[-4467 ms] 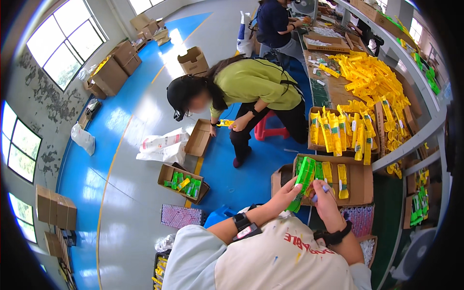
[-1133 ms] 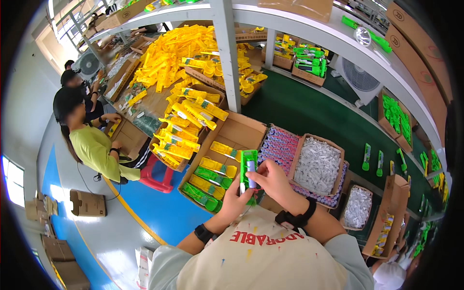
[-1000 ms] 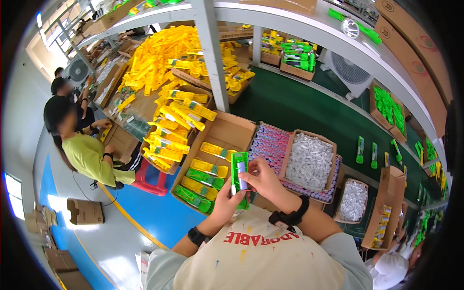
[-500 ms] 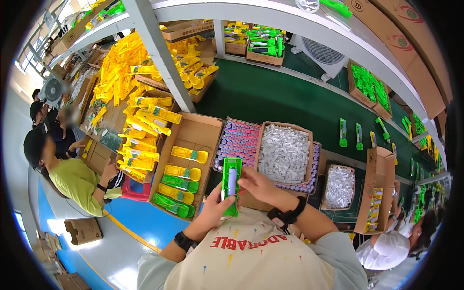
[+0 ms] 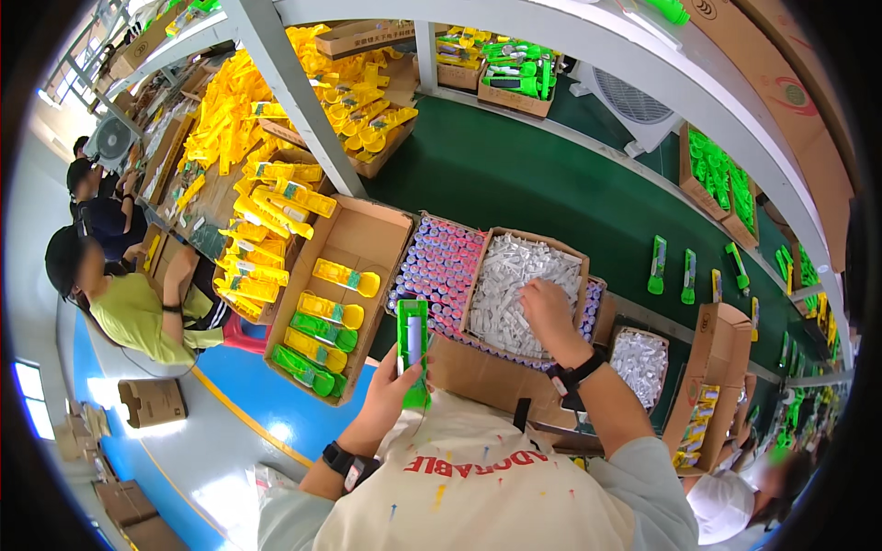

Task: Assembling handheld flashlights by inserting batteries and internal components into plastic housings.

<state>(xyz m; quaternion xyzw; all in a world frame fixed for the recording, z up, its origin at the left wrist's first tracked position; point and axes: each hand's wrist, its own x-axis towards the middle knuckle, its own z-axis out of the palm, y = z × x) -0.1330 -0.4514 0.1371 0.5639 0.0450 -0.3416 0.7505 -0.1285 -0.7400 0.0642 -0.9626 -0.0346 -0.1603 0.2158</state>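
Observation:
My left hand (image 5: 390, 393) is closed around a long green flashlight housing (image 5: 413, 384), held upright in front of my chest. A lavender cylindrical battery (image 5: 415, 340) lies in the open back of the housing. To the right, my right hand (image 5: 548, 312) is over a cardboard box (image 5: 470, 303) heaped with small white plastic pieces (image 5: 510, 275). Its fingers are bent together at the heap; whatever they pinch is too small to make out. Beside that box stand rows of pink and lavender batteries (image 5: 441, 262).
Left of the batteries, a cardboard box (image 5: 363, 225) holds several yellow and green housings (image 5: 346, 278). More yellow housings (image 5: 266, 220) are piled farther left. A smaller box of white pieces (image 5: 638, 367) stands at right. A grey post (image 5: 294, 92) rises ahead. Co-workers sit on both sides.
My right hand has left the green housing and moved right and forward to the box of white pieces. My left hand still holds the housing, shifted slightly left in the view.

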